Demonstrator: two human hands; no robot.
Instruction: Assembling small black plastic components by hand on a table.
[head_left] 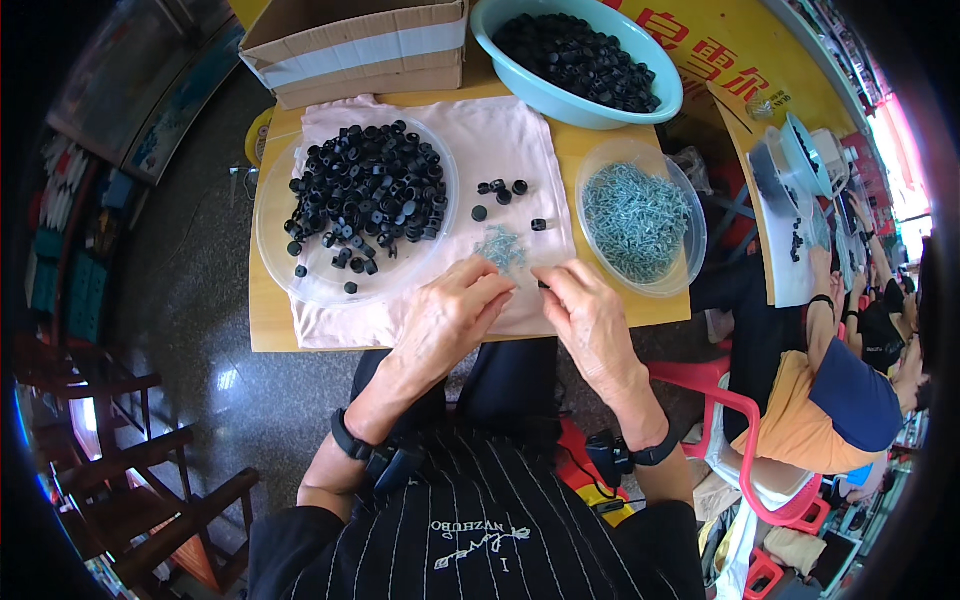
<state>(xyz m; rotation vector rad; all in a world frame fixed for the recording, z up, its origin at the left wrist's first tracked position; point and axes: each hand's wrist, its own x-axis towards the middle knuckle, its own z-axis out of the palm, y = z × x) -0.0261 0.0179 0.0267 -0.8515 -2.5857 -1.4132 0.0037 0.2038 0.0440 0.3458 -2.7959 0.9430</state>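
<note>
My left hand [452,308] is closed in a pinch at the front of the pink cloth [510,135]; what its fingertips hold is too small to make out. Close beside it, my right hand [592,318] pinches a small black plastic cap, of which only a dark bit shows. Just beyond the fingertips lies a small heap of silver screws [500,248]. Several loose black caps [503,197] are scattered behind that heap. To the left, a clear round tray [275,262] carries a big pile of black caps [370,190]. At right, a clear oval tub [696,245] holds many screws [635,220].
A cardboard box [360,60] and a pale blue basin [575,112] of black caps stand at the table's back. Wooden chairs [140,490] are at lower left, a red plastic stool [740,420] at right. Another person [825,400] sits at a second table.
</note>
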